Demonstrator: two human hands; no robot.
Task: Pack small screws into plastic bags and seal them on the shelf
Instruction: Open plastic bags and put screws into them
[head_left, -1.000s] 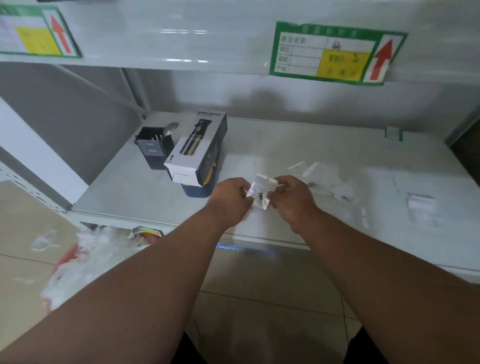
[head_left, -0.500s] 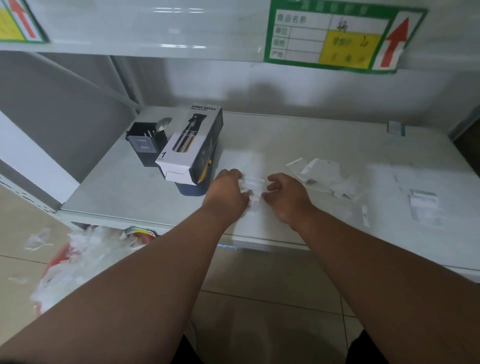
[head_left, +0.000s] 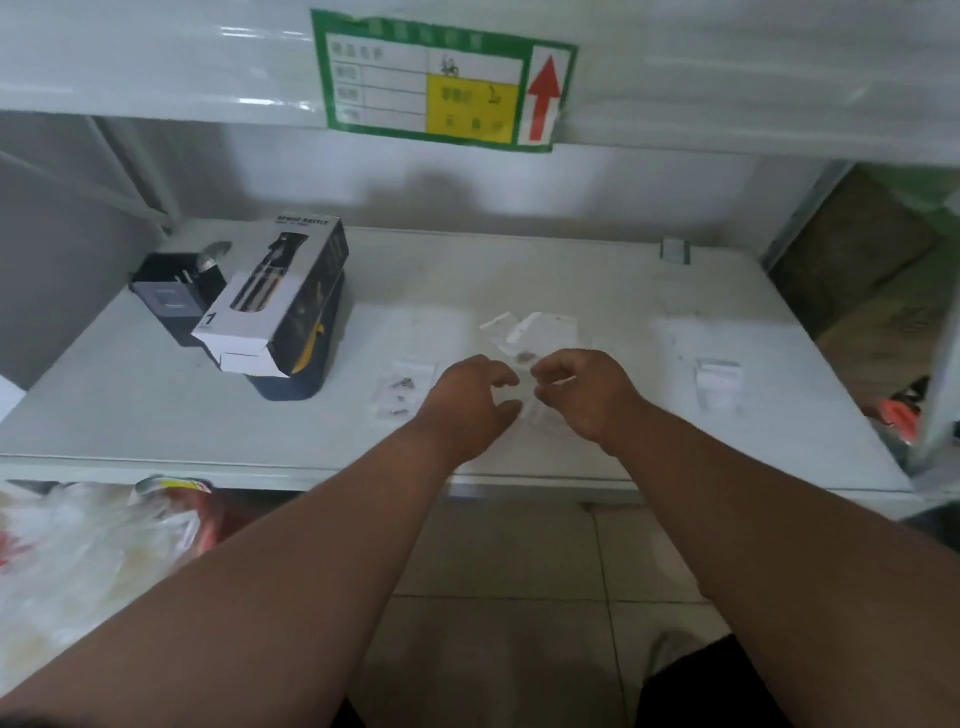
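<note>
- Left hand (head_left: 470, 402), right hand (head_left: 582, 392): fingers loosely curled, holding nothing.
- Bagged screws (head_left: 400, 387) lie just left of left fingers; loose plastic bags (head_left: 535, 335) just beyond fingertips.
- Pinch one bag only.

Clear glossy plastic bags (head_left: 540, 332) lie on a smooth, matt white shelf (head_left: 156, 405) beside a printed cardboard box (head_left: 275, 296).
</note>
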